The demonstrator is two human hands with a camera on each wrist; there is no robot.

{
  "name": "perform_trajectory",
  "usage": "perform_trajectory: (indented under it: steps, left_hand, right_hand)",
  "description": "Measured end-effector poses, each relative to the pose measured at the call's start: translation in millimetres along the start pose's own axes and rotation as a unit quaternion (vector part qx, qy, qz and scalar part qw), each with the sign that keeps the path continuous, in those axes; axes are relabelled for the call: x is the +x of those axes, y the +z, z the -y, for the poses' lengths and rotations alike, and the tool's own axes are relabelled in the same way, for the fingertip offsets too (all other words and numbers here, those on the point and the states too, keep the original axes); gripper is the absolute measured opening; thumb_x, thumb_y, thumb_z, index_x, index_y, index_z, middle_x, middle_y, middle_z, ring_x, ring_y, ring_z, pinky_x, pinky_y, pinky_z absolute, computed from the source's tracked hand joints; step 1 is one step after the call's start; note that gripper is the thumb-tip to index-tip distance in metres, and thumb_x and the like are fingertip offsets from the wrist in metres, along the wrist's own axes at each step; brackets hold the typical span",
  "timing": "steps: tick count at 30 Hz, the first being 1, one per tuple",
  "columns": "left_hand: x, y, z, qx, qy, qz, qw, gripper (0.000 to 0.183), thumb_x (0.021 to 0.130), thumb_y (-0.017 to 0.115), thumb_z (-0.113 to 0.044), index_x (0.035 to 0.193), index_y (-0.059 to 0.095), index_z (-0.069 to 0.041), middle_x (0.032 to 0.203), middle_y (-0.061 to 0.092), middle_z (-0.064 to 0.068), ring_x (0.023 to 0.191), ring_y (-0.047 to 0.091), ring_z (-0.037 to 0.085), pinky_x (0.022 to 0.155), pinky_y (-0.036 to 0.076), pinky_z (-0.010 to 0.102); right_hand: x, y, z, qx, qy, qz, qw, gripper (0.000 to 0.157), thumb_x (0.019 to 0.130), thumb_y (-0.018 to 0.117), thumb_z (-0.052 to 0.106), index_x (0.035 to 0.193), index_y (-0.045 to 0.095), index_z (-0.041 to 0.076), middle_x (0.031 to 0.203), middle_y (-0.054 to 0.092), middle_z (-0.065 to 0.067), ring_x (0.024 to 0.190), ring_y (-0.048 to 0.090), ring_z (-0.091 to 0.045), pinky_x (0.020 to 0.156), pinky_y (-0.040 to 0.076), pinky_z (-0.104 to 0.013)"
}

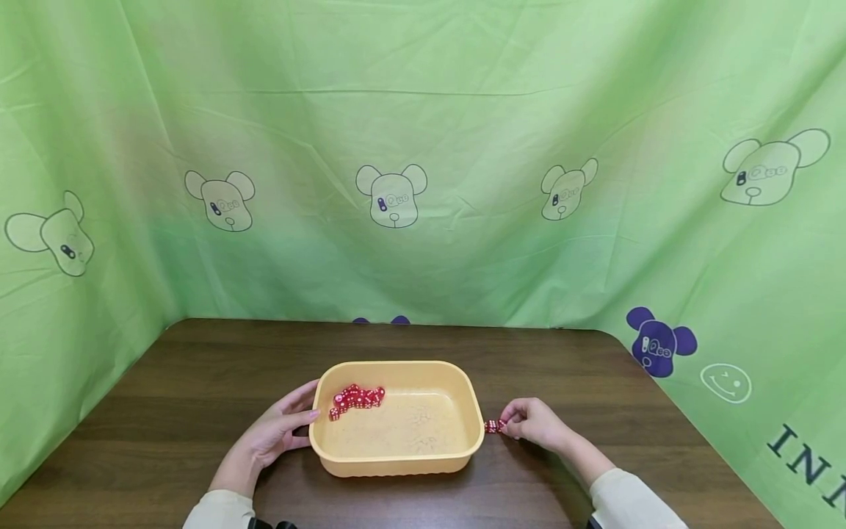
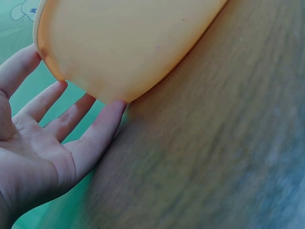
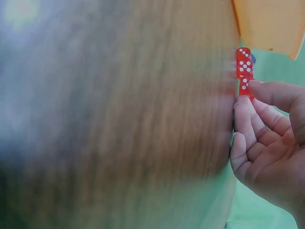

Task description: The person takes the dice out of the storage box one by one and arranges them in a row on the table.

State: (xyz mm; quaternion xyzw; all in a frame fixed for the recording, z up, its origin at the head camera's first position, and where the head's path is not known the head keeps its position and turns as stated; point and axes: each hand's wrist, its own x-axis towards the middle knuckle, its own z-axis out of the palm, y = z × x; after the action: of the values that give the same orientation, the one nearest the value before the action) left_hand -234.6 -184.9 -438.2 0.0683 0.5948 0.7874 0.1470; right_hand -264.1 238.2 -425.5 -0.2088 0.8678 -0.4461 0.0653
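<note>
A yellow plastic tub (image 1: 396,446) stands on the table, with a cluster of red dice (image 1: 359,397) in its left part. My left hand (image 1: 280,426) holds the tub's left end: one digit reaches over the rim, and other fingertips touch the outer wall (image 2: 128,57). Just outside the tub's right end, my right hand (image 1: 537,424) pinches a red die (image 3: 244,87) between thumb and fingers. That die sits in a short row with other red dice (image 3: 245,65) with white dots, between my fingertips and the tub. The hand lies low at the table surface.
The dark wood table (image 1: 198,389) extends around the tub on all sides. A green curtain (image 1: 463,264) printed with bear heads hangs behind it and along both sides.
</note>
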Motion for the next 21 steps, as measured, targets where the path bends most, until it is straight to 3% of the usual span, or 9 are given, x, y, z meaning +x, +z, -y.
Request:
perform_trajectory:
  steps: [15, 21]
  left_hand:
    - [-0.1, -0.5, -0.9, -0.002, 0.001, 0.001, 1.0000, 0.062, 0.083, 0.052, -0.003, 0.136, 0.020, -0.005, 0.138, 0.014, 0.021, 0.107, 0.043, 0.029, 0.076, 0.043, 0.046]
    - [0.1, -0.3, -0.5, -0.002, -0.001, -0.001, 1.0000, 0.062, 0.083, 0.051, -0.003, 0.136, 0.020, -0.006, 0.138, 0.014, 0.022, 0.106, 0.044, 0.029, 0.076, 0.043, 0.046]
  right_hand:
    - [1, -1.3, 2, 0.026, 0.000, -0.002, 1.000, 0.013, 0.070, 0.059, -0.006, 0.080, 0.054, -0.013, 0.063, 0.055, -0.005, 0.053, 0.048, -0.010, 0.046, 0.041, -0.022]
    - [2, -9.3, 6, 0.013, 0.008, -0.011, 1.000, 0.016, 0.072, 0.060, -0.004, 0.083, 0.054, -0.013, 0.064, 0.054, -0.005, 0.054, 0.049, -0.012, 0.048, 0.043, -0.025]
